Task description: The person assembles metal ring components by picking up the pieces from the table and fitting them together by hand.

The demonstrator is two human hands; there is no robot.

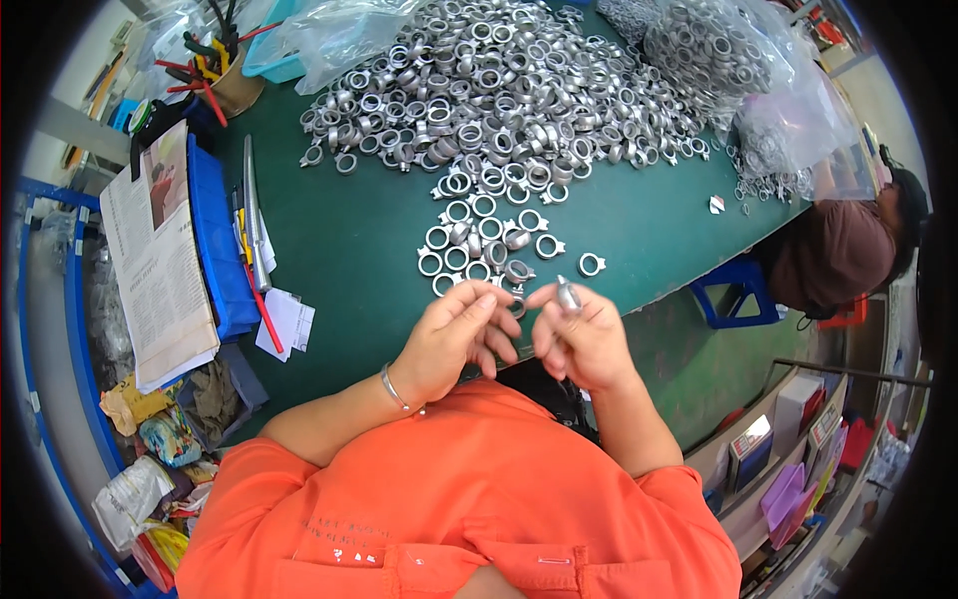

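Note:
My right hand (591, 344) pinches a small grey metal ring casting (568, 296), seen nearly edge-on, between thumb and fingers. Beside it, my left hand (451, 327) has loosely curled fingers set apart, with nothing seen in its grasp. Its fingertips come close to a metal ring (518, 306) at the near edge of the loose rings; whether they touch it I cannot tell. Just beyond both hands, several loose rings with small lugs (456, 257) lie on the green tabletop (359, 235). One ring (591, 265) lies apart on the right.
A large heap of rings (479, 85) covers the far table, with plastic bags of rings (714, 50) at far right. On the left are a blue bin (215, 240), newspaper (155, 255), a red pen (267, 321) and a tool pot (237, 88). Another person (838, 245) sits at right.

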